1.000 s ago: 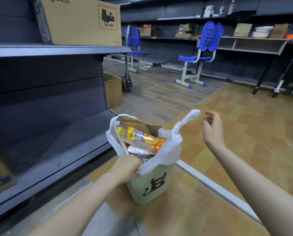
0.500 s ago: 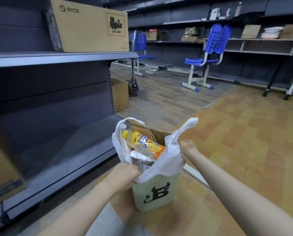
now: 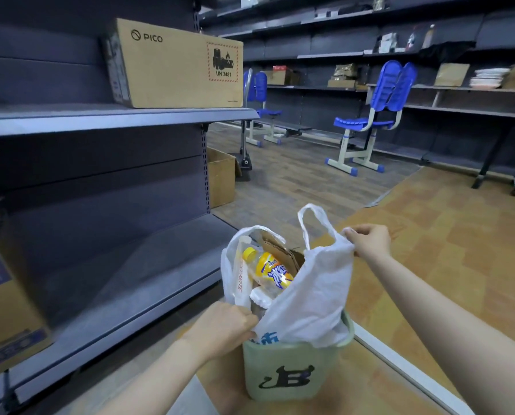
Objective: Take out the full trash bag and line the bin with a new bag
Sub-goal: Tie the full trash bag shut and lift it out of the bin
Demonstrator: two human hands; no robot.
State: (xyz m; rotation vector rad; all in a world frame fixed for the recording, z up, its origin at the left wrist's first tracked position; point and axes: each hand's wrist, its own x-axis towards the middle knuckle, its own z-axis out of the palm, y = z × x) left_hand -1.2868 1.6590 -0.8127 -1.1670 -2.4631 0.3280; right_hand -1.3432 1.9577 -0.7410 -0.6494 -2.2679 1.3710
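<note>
Fingers of right hand (image 3: 370, 240) and left hand (image 3: 225, 326) pinch the full trash bag (image 3: 310, 298) (lower centre, in its bin (image 3: 283, 375)); best gather both handles, lifting straight up.

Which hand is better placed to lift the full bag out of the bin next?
Right, probably: the right hand already pinches the trash bag high, beside its handle loop. The left hand grips low at the bin rim.

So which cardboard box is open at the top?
The small box on the floor past the shelf end, its flap up; the PICO box on the shelf is closed.
</note>
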